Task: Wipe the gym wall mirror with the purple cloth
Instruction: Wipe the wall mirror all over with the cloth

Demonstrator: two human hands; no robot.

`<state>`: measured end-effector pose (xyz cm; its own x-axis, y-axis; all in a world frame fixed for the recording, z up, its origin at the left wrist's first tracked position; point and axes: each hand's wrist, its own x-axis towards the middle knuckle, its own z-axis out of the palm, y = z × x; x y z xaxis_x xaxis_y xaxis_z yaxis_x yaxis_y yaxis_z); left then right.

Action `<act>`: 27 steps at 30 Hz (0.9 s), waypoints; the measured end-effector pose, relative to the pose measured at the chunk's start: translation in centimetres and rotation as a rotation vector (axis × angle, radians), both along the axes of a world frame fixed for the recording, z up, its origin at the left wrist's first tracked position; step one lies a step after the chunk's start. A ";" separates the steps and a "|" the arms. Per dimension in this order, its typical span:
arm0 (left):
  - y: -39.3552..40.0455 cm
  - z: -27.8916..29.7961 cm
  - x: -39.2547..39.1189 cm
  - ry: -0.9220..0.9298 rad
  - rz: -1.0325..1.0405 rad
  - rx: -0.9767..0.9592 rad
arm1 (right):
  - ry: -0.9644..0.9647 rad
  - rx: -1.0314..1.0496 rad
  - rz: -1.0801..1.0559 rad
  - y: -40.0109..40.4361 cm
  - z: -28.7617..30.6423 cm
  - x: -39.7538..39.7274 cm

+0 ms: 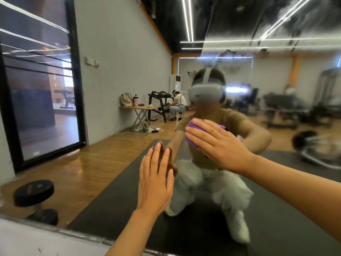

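Observation:
The gym wall mirror (114, 93) fills nearly the whole view and reflects the room and a crouching person in a headset. My right hand (215, 145) lies flat with straight fingers on the purple cloth (193, 133), pressing it against the glass at centre right. Most of the cloth is hidden under the palm; only its left edge and a bit at the top show. Lower and to the left, my left hand (156, 180) rests flat on the mirror, fingers straight and pointing up, touching its own reflection.
The mirror's lower edge meets a pale ledge (27, 241) at the bottom left. In the reflection are a dumbbell (35, 195), a dark floor mat (114, 196), a folding table with bags, a weight rack and a seated person far back.

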<state>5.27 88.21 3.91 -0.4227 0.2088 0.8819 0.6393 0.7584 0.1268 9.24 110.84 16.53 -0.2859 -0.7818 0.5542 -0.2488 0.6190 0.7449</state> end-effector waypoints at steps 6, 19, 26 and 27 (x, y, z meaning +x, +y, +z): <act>-0.8 5.9 0.9 -0.019 -0.036 -0.017 | -0.224 -0.030 0.030 -0.2 2.8 1.2; -0.1 30.8 4.9 -0.106 0.047 -0.208 | -0.499 -0.309 -0.059 -1.3 23.3 5.1; 2.6 46.8 7.0 -0.072 0.057 -0.279 | -0.408 -0.338 -0.021 1.7 37.9 7.2; 2.9 48.7 7.3 -0.056 0.052 -0.289 | -0.402 -0.344 -0.019 2.2 39.7 7.5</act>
